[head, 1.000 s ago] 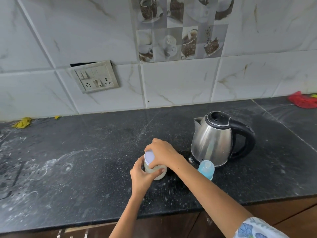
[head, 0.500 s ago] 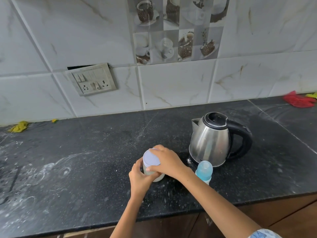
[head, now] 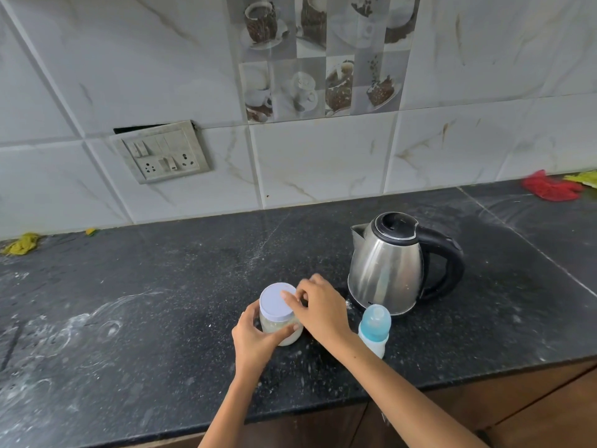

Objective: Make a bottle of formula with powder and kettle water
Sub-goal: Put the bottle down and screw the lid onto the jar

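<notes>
A small clear jar of pale powder point(head: 282, 333) stands on the black counter point(head: 161, 302), capped by a white lid point(head: 275, 300). My left hand point(head: 255, 339) grips the jar's body from the near left side. My right hand point(head: 318, 308) holds the lid by its right edge, thumb lying on top of it. A baby bottle point(head: 374, 329) with a blue cap stands just right of my right wrist. Behind it sits a steel kettle point(head: 392, 265) with a black lid and handle, the lid closed.
White powder dust smears the counter's left part. A switch and socket plate point(head: 161, 151) hangs on the tiled wall. A red cloth point(head: 549, 189) lies at the far right, a yellow scrap point(head: 21, 244) at the far left. The counter's front edge runs above wooden cabinets.
My right hand has slid from covering the lid's top to its right edge, so more of the white lid shows. The camera has moved closer. Jar, bottle and kettle stay put.
</notes>
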